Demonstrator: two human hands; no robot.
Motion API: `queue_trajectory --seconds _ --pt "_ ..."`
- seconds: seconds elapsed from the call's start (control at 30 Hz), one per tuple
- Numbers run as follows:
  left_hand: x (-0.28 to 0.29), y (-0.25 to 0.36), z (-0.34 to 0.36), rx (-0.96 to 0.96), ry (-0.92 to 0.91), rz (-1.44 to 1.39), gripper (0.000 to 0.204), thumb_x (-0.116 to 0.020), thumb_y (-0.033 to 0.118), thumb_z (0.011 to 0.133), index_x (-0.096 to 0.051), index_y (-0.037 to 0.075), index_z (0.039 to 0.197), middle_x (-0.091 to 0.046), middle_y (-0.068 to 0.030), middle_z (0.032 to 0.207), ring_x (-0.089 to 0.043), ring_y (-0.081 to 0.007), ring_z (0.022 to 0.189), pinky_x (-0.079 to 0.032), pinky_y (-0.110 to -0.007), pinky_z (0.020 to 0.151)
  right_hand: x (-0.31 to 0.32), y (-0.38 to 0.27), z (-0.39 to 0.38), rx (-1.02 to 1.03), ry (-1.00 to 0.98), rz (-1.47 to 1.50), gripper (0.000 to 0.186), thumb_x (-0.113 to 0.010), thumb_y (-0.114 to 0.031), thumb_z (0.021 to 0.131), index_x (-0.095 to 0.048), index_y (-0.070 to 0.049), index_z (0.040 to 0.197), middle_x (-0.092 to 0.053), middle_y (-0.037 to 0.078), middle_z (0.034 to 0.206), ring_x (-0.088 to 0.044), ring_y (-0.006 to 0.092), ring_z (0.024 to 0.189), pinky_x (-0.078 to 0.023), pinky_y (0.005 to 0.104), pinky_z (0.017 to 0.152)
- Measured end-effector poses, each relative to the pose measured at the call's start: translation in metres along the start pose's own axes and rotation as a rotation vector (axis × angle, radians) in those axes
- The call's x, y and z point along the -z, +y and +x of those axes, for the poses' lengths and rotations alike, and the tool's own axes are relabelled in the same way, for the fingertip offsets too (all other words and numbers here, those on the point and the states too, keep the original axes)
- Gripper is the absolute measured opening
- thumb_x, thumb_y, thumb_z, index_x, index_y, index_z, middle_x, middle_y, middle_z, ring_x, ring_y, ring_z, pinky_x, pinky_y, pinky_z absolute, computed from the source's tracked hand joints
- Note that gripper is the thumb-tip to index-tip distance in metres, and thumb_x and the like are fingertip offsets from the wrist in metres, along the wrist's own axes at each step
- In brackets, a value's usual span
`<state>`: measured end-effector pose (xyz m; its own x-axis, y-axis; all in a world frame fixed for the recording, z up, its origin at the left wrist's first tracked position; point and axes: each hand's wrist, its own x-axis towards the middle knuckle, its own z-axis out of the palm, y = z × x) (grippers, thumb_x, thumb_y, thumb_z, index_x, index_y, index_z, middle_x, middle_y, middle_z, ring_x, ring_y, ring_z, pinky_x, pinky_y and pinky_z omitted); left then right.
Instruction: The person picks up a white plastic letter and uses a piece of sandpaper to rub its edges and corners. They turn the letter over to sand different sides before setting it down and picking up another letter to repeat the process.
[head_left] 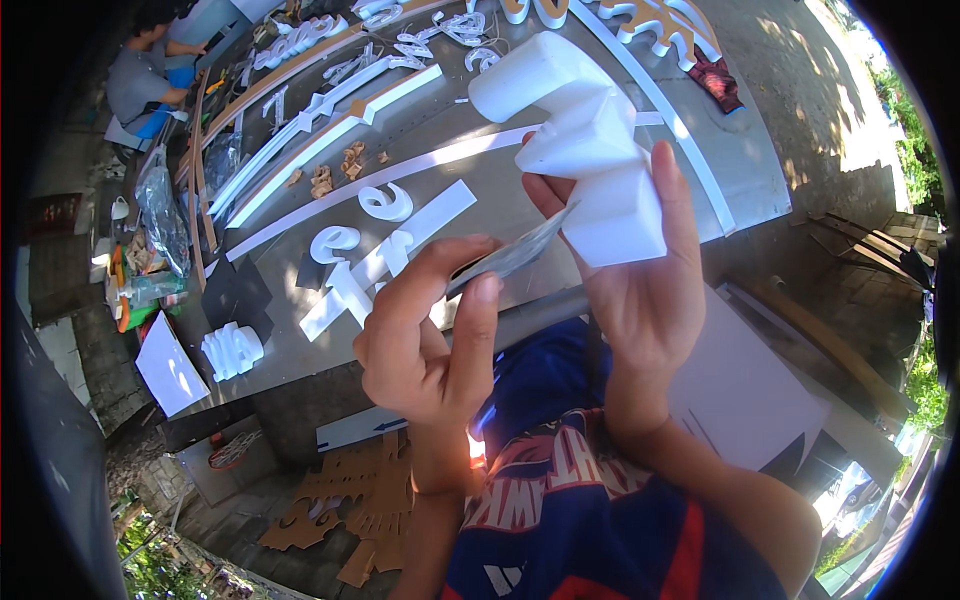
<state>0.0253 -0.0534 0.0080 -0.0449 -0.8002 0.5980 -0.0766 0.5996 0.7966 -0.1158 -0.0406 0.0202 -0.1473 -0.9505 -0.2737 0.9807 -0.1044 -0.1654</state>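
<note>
My left hand (425,350) pinches a thin, flat grey strip (515,248) between thumb and fingers, its far tip angled up against or very near a white piece. My right hand (640,300) grips that thick, stepped white piece (610,215), which looks like foam and has a rounded top end. Its fingers are partly hidden behind the piece. Just beyond both hands on the grey table (450,180) lie white cut letters (345,295) and a long white strip (440,155).
A co-worker (140,85) sits at the far left. The table holds more white letters (290,45), tan-and-white strips (330,140), a plastic bag (165,220), dark sheets (235,305) and a dark red cloth (715,80). Cardboard cutouts (350,515) lie below; a pale sheet (735,380) is at right.
</note>
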Motion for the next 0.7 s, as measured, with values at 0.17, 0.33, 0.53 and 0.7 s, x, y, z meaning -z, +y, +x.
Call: queue_trajectory --seconds 0.17,0.33,0.53,0.7 --pt "-0.02 -0.008 0.016 -0.11 0.07 0.029 0.015 -0.064 -0.008 0.076 -0.06 -0.009 0.09 -0.067 -0.0164 0.083 -0.065 -0.0205 0.068 -0.05 -0.025 0.06 -0.001 0.006 -0.01 0.109 0.047 -0.1 0.044 -0.047 -0.032 0.095 -0.046 0.002 0.122 -0.056 0.02 0.115 -0.052 0.0307 0.11 -0.037 0.0455 0.099" --pt "-0.026 -0.001 0.027 -0.35 0.016 0.229 0.033 -0.08 0.001 0.063 -0.06 -0.003 0.089 -0.06 -0.012 0.08 -0.058 -0.0208 0.066 -0.045 -0.026 0.054 -0.004 0.017 -0.021 0.145 0.0 -0.243 0.033 -0.053 -0.029 0.09 -0.052 -0.004 0.11 -0.058 0.009 0.101 -0.057 0.019 0.092 -0.043 0.0345 0.085" --pt "-0.03 -0.001 0.031 -0.42 0.031 0.242 0.041 -0.085 0.004 0.056 -0.061 0.003 0.089 -0.055 -0.0112 0.085 -0.052 -0.0184 0.062 -0.04 -0.026 0.048 0.002 0.02 -0.03 0.232 0.036 -0.247 0.036 -0.049 -0.03 0.091 -0.051 -0.004 0.115 -0.057 0.008 0.103 -0.055 0.0187 0.097 -0.042 0.0349 0.086" --pt "-0.025 -0.003 0.033 -0.563 0.07 0.256 0.038 -0.086 0.004 0.054 -0.061 0.0 0.083 -0.055 -0.0115 0.083 -0.051 -0.0175 0.061 -0.039 -0.026 0.045 0.003 0.019 -0.034 0.292 0.126 -0.27 0.038 -0.048 -0.033 0.091 -0.051 -0.003 0.115 -0.057 0.009 0.106 -0.054 0.0207 0.102 -0.041 0.0368 0.09"
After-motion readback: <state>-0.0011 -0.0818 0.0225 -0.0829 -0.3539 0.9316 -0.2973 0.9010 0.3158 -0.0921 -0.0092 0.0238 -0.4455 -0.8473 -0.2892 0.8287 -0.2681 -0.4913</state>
